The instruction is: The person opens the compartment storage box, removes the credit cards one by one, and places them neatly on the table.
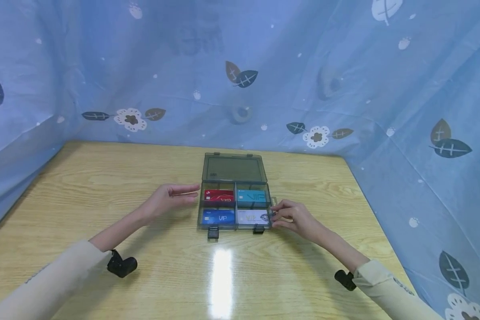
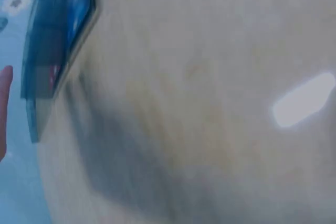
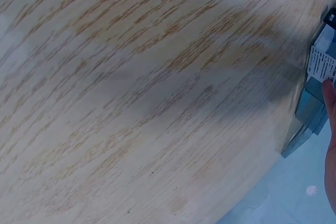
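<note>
A see-through grey plastic box lies on the table with its lid folded back. Its compartments hold a red VIP card, a teal one, a blue one and a pale silver one. Beside the box's left wall is my left hand, fingers stretched toward it and nothing held. On the right, my right hand bends its fingers against the box's right edge, near the pale card. A fingertip meets the box side in the right wrist view; whether it pinches the wall is unclear.
Two dark latches hang off the box's front edge. The wooden table carries a bright light reflection in front. Blue patterned cloth hangs behind the table and along its sides. A black wrist camera sits by the left cuff.
</note>
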Tool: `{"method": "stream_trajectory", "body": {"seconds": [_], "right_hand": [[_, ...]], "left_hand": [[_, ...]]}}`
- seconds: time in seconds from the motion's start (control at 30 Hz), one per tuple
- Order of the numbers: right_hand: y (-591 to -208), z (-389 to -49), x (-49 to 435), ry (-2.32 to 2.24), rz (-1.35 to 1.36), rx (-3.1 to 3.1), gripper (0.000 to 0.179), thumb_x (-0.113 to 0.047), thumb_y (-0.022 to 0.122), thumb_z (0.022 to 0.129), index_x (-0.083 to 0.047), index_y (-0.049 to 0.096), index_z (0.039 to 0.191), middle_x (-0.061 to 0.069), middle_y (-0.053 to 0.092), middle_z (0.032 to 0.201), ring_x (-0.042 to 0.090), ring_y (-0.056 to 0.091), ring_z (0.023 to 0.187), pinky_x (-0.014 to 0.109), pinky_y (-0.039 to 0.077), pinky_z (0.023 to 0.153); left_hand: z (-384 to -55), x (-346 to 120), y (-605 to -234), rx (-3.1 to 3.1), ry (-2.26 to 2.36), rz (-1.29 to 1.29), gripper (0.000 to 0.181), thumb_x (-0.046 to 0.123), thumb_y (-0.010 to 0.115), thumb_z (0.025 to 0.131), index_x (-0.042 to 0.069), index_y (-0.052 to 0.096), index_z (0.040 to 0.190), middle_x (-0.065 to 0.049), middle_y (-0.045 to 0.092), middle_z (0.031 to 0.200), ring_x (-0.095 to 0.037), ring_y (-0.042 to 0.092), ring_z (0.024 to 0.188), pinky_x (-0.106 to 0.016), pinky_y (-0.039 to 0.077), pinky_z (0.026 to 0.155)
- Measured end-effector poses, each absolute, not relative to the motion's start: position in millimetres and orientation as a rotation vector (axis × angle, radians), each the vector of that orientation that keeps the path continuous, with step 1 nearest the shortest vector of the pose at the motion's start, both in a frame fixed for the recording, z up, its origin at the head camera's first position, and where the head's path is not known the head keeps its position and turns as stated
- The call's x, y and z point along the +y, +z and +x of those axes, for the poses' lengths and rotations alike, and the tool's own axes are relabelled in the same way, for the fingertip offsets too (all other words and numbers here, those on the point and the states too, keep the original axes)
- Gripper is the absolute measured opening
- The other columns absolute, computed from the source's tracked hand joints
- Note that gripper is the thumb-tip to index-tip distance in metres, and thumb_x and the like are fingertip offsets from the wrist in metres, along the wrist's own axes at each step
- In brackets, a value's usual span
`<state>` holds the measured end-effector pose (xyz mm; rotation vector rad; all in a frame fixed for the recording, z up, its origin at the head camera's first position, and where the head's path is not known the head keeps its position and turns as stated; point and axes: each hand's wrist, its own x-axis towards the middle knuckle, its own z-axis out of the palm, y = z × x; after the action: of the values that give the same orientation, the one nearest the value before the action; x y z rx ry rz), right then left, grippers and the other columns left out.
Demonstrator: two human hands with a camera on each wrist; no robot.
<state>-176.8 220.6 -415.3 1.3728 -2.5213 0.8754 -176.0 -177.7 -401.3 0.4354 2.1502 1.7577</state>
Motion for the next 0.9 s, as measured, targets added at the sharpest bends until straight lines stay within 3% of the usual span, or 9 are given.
{"method": "stream_trajectory", "body": {"seconds": [0.4,0.57,0.73,0.9], "right_hand": [[-417.9,-175.2,222.3,0.957,1.332,-2.525,0.011,-0.003,0.079,0.074,-0.008,0.076,0.084,0.014,0.067,0.097,0.025,0.067,0.085,0.025,0.052,0.061],[-419.7,-174.8,223.4,0.973,1.318,-2.535,0.012,-0.002,0.078,0.075,-0.007,0.076,0.085,0.014,0.068,0.098,0.026,0.067,0.087,0.026,0.053,0.061],[-420.3,-175.0,223.5,0.980,1.313,-2.549,0.011,-0.002,0.078,0.075,-0.007,0.076,0.085,0.014,0.068,0.098,0.026,0.067,0.087,0.025,0.052,0.060],[-420.4,-175.8,223.4,0.981,1.324,-2.545,0.010,-0.003,0.078,0.076,-0.006,0.076,0.085,0.013,0.068,0.098,0.025,0.067,0.088,0.026,0.053,0.061]], "left_hand": [[-130.9,-169.7,-408.3,2.161,1.769,0.343,0.047,0.016,0.068,0.090,-0.001,0.056,0.132,-0.017,0.055,0.134,-0.027,0.057,0.118,-0.031,0.048,0.093],[-128.6,-165.8,-416.6,2.294,1.712,0.324,0.039,0.015,0.065,0.091,0.003,0.060,0.128,-0.017,0.056,0.133,-0.029,0.060,0.113,-0.032,0.050,0.090],[-132.1,-156.4,-423.4,2.357,1.653,0.398,0.035,0.014,0.061,0.095,0.000,0.060,0.127,-0.022,0.053,0.134,-0.035,0.059,0.114,-0.032,0.052,0.087],[-139.9,-143.0,-423.0,2.609,1.468,0.462,0.029,0.011,0.066,0.090,0.000,0.067,0.117,-0.020,0.061,0.119,-0.028,0.066,0.096,-0.033,0.055,0.079]]}}
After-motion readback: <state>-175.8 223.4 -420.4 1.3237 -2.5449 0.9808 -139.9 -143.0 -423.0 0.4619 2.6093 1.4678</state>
